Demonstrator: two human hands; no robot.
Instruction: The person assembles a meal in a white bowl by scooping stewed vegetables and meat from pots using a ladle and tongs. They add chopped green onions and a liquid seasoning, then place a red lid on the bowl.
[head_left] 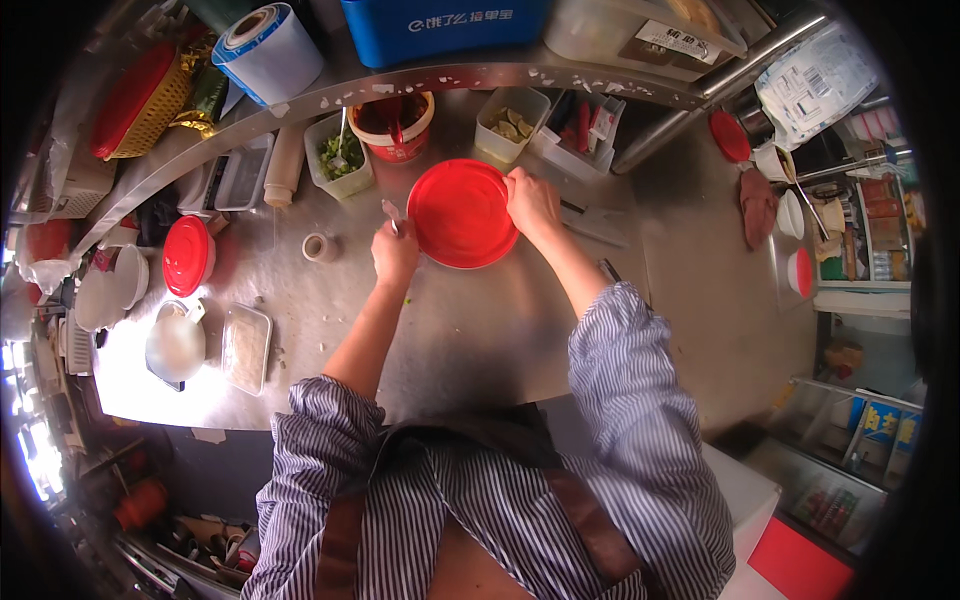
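Note:
A round red plastic lid [462, 214] faces up over the middle of the steel worktop; whatever is under it is hidden. My right hand [533, 206] is closed at the lid's upper right rim, the fingertips gripping the edge. Beside the left rim, my left hand [397, 252] is closed, with a small pale, thin piece [391, 212] sticking up from the fingers; I cannot make out its kind. Just beyond the lid stands a tub of dark red sauce [397, 143] with a red handle in it. A clear box of chopped greens [340, 158] holds a spoon.
A box of cut limes [511, 124] and a bin of utensils [578, 135] stand at the back under a metal shelf [470, 78]. Leftward are a red-lidded container [188, 256], a clear lidded box [246, 348] and a tape roll [319, 247]. A flat metal tool [597, 229] lies right.

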